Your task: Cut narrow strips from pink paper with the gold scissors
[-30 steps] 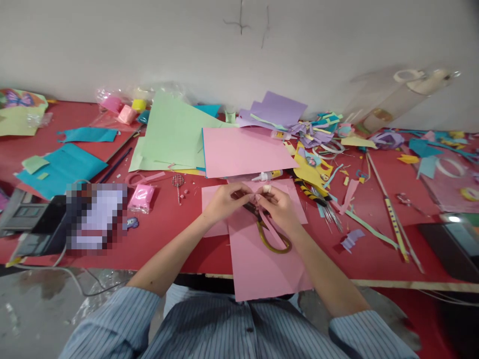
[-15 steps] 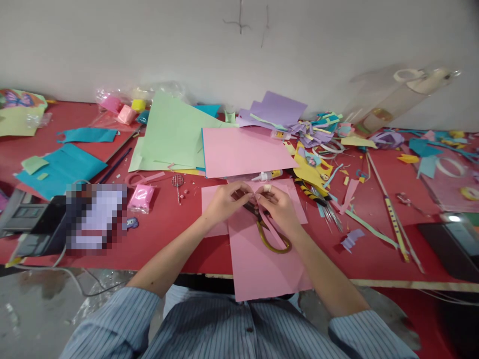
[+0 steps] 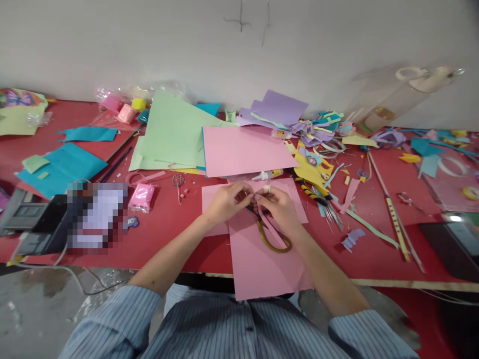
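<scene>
Fingertips of my left hand [image 3: 229, 202] and my right hand [image 3: 276, 205] meet above the pink sheets. Both pinch the upper end of a narrow pink paper strip [image 3: 270, 224], whose tail hangs down below my right fingers. The pinched end itself is mostly covered by my fingers. Under my hands, scissors with olive-yellow handles [image 3: 275, 249] lie on a pink paper sheet [image 3: 262, 274] that reaches over the table's front edge. A glue bottle [image 3: 270, 174] lies just beyond my fingers, beside a larger pink sheet [image 3: 247, 152].
Green paper [image 3: 175, 129] stands back left of the pink sheet. Tools with yellow-black handles [image 3: 312, 192] lie to the right, near paper scraps. A pink clay packet [image 3: 141, 197] and a small wire whisk [image 3: 178, 184] are at left. A dark phone [image 3: 449, 249] rests at far right.
Almost nothing differs. My hands keep their pinch on the pink strip in the same place, with only a slight shift of the camera view.
</scene>
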The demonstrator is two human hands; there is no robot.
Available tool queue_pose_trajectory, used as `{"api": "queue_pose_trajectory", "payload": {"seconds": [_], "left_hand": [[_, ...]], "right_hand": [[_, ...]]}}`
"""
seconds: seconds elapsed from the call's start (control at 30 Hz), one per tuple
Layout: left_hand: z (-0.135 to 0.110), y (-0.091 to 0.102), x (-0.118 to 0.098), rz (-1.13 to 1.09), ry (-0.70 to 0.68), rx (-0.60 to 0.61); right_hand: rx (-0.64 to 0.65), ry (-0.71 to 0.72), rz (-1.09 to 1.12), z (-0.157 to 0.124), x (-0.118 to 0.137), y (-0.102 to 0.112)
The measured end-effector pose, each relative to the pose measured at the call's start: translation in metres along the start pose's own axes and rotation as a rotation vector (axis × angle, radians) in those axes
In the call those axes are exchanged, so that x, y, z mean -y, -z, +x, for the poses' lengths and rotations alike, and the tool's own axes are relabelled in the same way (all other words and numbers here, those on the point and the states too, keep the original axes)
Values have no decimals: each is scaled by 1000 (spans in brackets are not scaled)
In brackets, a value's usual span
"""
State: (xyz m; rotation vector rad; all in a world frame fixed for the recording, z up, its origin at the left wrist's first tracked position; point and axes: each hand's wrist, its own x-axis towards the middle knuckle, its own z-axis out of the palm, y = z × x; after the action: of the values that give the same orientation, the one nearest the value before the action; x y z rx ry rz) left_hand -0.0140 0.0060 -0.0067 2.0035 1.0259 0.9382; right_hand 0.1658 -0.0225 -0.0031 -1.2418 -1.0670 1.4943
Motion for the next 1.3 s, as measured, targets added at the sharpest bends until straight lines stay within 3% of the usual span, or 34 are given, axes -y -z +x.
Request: {"api": "queue_pose_trajectory", "payload": {"seconds": [0.27,0.57,0.83,1.07,1.3], "left_hand": [[0,3,8,105,-123,36],[1,14,-1,91,-135,112],[0,10,1,141,-156,70],[-1,5,9,289,-296,4],[1,12,10,372,-436,62]], "right_hand": [[30,-101,80,2,-2,2],[98,-212,120,0,2,6],[27,-202,84,-2,3,0],[18,-209,75,-3,3,-3],[78,-257,156,-3,6,0]]}}
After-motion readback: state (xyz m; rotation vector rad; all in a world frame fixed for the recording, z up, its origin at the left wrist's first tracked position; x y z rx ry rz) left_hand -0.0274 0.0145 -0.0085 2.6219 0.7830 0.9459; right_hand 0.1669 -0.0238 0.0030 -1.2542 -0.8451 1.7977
